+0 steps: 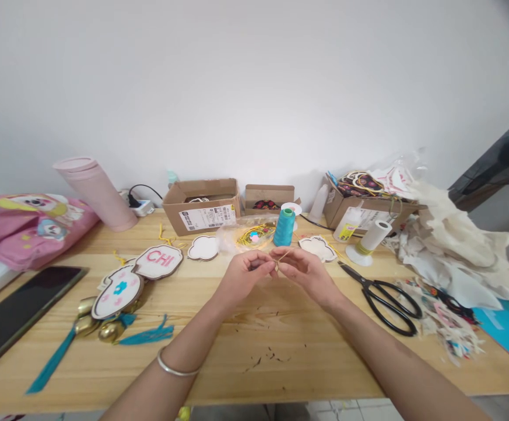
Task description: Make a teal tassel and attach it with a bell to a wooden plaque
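Over the middle of the table, my left hand (250, 270) and my right hand (305, 270) are close together, fingertips pinched. Between them runs a thin yellowish cord (284, 256), with a small loop hanging below the fingers. Just behind the hands stands a cone of turquoise thread (284, 228). Beside it, a clear bag holds yellow cords (254, 234). White cloud-shaped patches lie on either side, one to the left (203, 248) and one to the right (318, 248).
Embroidered pieces (158, 261), brass bells (110, 331) and teal tassels (52, 362) lie left, near a phone (21, 310). Black scissors (386, 298), a glue bottle (347, 225), a white spool (374, 237) and fabric scraps (465, 245) are right. Cardboard boxes (202, 216) line the wall.
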The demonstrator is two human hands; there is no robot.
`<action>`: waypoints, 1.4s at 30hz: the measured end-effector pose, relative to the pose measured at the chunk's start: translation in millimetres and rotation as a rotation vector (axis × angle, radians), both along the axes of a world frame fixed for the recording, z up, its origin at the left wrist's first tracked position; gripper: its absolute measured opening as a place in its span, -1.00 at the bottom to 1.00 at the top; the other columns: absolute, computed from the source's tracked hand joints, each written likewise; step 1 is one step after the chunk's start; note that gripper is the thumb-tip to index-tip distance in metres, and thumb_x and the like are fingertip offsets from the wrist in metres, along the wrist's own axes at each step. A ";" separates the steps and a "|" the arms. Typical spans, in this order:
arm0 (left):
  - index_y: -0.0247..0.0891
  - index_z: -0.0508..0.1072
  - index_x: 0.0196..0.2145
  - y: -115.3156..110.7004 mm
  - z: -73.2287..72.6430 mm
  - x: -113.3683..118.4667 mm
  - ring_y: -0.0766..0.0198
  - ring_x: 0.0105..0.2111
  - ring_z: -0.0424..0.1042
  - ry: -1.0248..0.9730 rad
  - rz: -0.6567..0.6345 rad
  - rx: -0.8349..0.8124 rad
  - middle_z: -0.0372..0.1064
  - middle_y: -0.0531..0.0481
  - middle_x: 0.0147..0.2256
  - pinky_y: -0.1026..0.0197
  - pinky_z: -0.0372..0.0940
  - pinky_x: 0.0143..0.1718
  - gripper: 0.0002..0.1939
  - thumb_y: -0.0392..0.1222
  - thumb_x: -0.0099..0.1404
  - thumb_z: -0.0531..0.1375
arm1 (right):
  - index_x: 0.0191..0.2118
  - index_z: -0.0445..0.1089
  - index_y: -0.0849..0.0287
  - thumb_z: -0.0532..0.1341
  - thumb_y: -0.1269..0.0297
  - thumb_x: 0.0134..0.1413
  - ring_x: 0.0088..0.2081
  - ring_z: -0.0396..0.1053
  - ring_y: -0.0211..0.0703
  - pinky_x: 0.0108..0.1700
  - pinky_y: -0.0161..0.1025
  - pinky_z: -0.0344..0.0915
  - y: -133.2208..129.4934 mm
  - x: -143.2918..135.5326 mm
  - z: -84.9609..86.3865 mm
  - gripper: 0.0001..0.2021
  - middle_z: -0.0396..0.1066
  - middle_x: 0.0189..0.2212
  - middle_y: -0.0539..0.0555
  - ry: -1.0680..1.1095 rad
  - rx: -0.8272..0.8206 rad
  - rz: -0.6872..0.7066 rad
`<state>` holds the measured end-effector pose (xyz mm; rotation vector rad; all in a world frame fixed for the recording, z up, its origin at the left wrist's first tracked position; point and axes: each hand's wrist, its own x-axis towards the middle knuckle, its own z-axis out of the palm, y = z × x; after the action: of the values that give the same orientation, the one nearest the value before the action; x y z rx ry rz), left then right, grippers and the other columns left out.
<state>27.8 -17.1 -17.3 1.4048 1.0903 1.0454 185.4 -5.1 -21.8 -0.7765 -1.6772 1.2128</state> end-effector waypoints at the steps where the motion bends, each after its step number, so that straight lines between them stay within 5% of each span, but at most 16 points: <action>1: -0.30 0.39 -0.46 0.2 -0.1 -0.1 0.40 -0.54 0.29 -0.021 0.020 -0.022 0.39 0.05 -0.52 0.35 0.14 -0.51 -0.82 -0.11 0.05 0.16 | -0.20 0.33 0.11 0.20 0.25 -0.10 -0.30 0.38 -0.24 -0.25 -0.22 0.33 -0.2 -1.0 -0.3 -0.74 0.40 -0.28 0.06 0.018 -0.081 0.041; 7: -0.29 0.41 -0.46 -0.8 -0.8 0.6 0.42 -0.49 0.26 -0.107 0.112 -0.080 0.39 0.06 -0.44 0.37 0.10 -0.51 -0.81 -0.10 0.02 0.20 | -0.38 0.37 0.21 0.26 0.19 -0.22 -0.61 0.28 -0.37 -0.55 -0.36 0.26 1.6 -5.6 -5.3 -0.76 0.37 -0.54 -0.02 0.003 -0.270 -0.115; 11: -0.29 0.42 -0.47 -1.2 -2.5 1.4 0.50 -0.52 0.18 -0.202 0.109 -0.127 0.36 0.07 -0.37 0.40 0.03 -0.55 -0.82 -0.12 0.00 0.22 | -0.48 0.37 0.22 0.25 0.18 -0.23 -0.67 0.18 -0.40 -0.64 -0.39 0.16 0.2 -7.6 -6.1 -0.80 0.33 -0.62 -0.04 -0.008 -0.256 -0.175; 16: -0.33 0.41 -0.50 -0.2 -5.3 1.7 0.54 -0.65 0.01 -0.310 0.126 -0.245 0.19 0.15 -0.62 0.40 -0.14 -0.66 -0.78 -0.12 -0.08 0.28 | -0.44 0.39 0.21 0.17 0.26 -0.11 -0.65 0.09 -0.40 -0.63 -0.38 0.08 -2.9 -7.6 -10.0 -0.87 0.36 -0.56 0.00 -0.182 0.061 -0.246; 24: -0.34 0.39 -0.55 1.4 -4.8 3.0 0.55 -0.68 -0.03 -0.303 0.170 -0.245 0.20 0.15 -0.65 0.38 -0.16 -0.67 -0.75 -0.10 -0.12 0.29 | -0.39 0.38 0.18 0.06 0.34 0.03 -0.57 0.17 -0.34 -0.57 -0.37 0.10 -4.5 -4.7 -7.2 -0.84 0.30 -0.60 0.00 -0.454 0.551 -0.280; 30: -0.33 0.42 -0.52 0.2 -5.1 4.0 0.51 -0.65 0.06 -0.137 0.187 -0.163 0.26 0.13 -0.62 0.37 -0.05 -0.63 -0.74 -0.06 -0.10 0.27 | -0.38 0.40 0.13 0.01 0.29 0.10 -0.49 0.25 -0.30 -0.47 -0.37 0.16 -5.6 0.5 1.3 -0.78 0.31 -0.52 0.05 -0.653 0.715 -0.334; 37: -0.33 0.46 -0.49 -1.4 -2.6 3.6 0.40 -0.52 0.25 0.047 0.056 -0.062 0.39 0.05 -0.52 0.35 0.12 -0.46 -0.77 -0.08 -0.02 0.22 | -0.40 0.42 0.11 0.09 0.29 0.05 -0.38 0.26 -0.25 -0.37 -0.30 0.21 2.8 7.0 2.7 -0.83 0.32 -0.41 0.08 -0.521 0.694 -0.280; 42: -0.32 0.49 -0.45 0.5 -4.6 2.5 0.32 -0.47 0.31 0.168 0.028 -0.003 0.43 0.00 -0.47 0.29 0.18 -0.39 -0.79 -0.12 0.00 0.19 | -0.48 0.43 0.16 0.17 0.26 -0.05 -0.53 0.24 -0.30 -0.54 -0.35 0.17 6.5 6.5 1.4 -0.87 0.37 -0.54 0.03 -0.406 0.342 -0.193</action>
<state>30.3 -16.6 -21.9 1.5001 1.2353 0.9577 191.9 1.5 -20.4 -0.9849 -2.0127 0.6366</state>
